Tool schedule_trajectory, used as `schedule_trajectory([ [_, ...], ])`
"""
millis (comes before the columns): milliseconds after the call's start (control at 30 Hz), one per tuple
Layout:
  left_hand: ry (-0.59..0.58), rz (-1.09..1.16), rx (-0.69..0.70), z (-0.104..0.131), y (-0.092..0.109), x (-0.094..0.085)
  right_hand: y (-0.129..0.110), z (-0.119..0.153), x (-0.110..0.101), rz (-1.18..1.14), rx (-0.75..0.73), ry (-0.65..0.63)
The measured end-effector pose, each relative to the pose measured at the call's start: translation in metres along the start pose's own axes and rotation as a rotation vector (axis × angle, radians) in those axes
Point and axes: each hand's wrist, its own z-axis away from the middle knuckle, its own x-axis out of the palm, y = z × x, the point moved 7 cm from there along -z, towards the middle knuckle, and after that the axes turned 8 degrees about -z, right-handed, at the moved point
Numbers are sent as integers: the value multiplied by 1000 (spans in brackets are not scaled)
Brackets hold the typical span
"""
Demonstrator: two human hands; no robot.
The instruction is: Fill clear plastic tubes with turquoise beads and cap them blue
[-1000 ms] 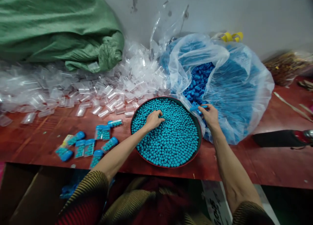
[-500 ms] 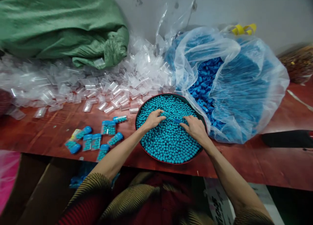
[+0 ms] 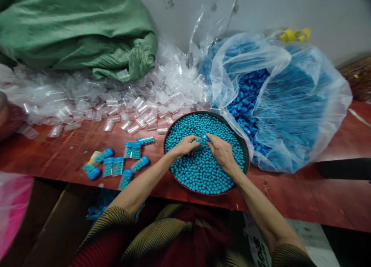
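While the blue-capped, bead-filled containers (image 3: 117, 166) left of the fingers look finished, the large heap of clear containers (image 3: 142, 111) beyond looks unfilled. The left hand (image 3: 184, 147) pinches one small container (image 3: 203, 138) above the tub (image 3: 247, 163) of blue beads (image 3: 203, 178); the right hand (image 3: 222, 152) grips its other end, though whether it is capped I cannot tell. Right of them, loose blue caps (image 3: 245, 99) fill a bag (image 3: 301, 104).

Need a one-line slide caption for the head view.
Left hand and right hand close together over a round tray of blue beads, beside a plastic bag of blue pieces.
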Motion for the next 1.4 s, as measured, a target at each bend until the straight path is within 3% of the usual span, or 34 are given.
schedule_trajectory([
  [100, 31, 55, -18, 3, -3, -4, -9, 1, 5, -102, -66, -32],
  [233, 29, 133, -67, 5, -11, -11, 2, 11, 8, -261, -74, -96],
  [433, -45, 127, 51, 8, -2, -2, 14, 10, -6, -548, 122, 65],
  [633, -21, 51, 145, 18, 8, 8, 12, 15, 6, -797, 361, 186],
  [833, -94, 152, 143, 27, 3, 14, 13, 20, 11, -991, 498, 171],
  [1100, 11, 172, 146, 39, 10, 13, -6, 17, -11, -780, 293, 50],
  [1200, 77, 253, 171, 41, 9, 16, -17, 18, -19, -649, 161, 77],
  [1400, 140, 265, 149, 44, 3, 20, -23, 22, -20, -581, -10, 36],
])
